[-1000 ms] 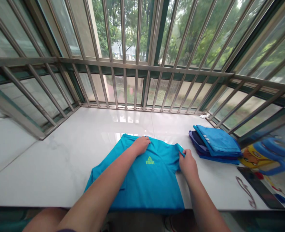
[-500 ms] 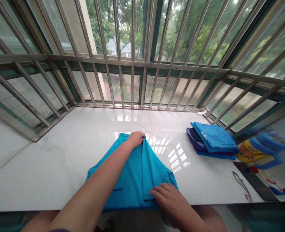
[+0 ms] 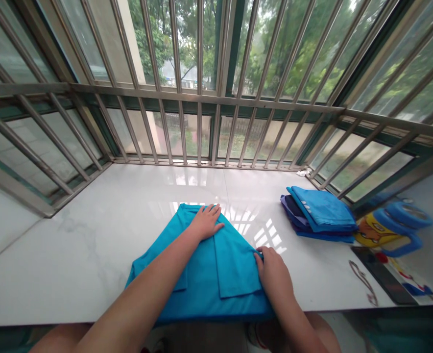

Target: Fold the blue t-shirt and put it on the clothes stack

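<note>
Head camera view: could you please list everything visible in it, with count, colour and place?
shirt: one, turquoise, partly folded, on the near edge of the ledge, centre
folded clothes: one stack, blue over darker blue-purple, right on the ledge
ledge: one, white glossy marble
window bars: many, grey metal, around the ledge on three sides
cartoon item: one, blue and yellow, far right; blurred
dark flat item: one, black, right near edge; cannot tell what it is
small white scrap: one, back right corner
trees: green, outside
left hand: flat on the shirt's far end
right hand: at the shirt's right edge
</note>
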A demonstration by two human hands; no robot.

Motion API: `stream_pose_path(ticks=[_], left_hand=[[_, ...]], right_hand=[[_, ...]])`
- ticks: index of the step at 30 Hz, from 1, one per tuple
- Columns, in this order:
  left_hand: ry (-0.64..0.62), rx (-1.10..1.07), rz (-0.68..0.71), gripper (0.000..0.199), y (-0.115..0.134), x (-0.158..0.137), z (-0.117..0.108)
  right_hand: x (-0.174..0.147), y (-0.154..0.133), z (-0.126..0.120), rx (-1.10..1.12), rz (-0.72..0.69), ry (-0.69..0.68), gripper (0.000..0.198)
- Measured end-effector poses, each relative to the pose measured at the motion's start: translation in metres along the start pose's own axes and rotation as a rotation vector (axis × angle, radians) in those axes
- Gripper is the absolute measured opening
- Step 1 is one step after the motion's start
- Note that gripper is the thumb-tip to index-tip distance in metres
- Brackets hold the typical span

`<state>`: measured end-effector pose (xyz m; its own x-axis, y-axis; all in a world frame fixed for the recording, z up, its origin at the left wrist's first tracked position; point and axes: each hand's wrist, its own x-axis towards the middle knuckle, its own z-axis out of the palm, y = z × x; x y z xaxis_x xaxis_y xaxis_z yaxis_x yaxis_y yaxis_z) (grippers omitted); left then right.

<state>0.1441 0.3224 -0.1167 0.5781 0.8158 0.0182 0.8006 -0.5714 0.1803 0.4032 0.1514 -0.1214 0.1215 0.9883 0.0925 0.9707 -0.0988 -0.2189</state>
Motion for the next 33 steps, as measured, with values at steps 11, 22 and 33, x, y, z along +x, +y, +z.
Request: stream_pose_path(ticks=[11,22,33], left_hand=[[0.211,-0.071,-0.545,0.052,-0.047,-0.039,-0.037],[0.088,-0.311,-0.727,0.031,-0.126,-0.048,-0.055],[0.223,-0.483,-0.408,0.017,-0.072,-0.144,-0.081]], right_hand=[[0.003,-0.028,0.014,-0.08,-0.338,0.114,0.038],[0.165,-0.13,-0.011,0.083,-0.223,-0.119,0.048],[0.119,-0.09,-0.052,0.254,-0.494,-0.009,0.014]])
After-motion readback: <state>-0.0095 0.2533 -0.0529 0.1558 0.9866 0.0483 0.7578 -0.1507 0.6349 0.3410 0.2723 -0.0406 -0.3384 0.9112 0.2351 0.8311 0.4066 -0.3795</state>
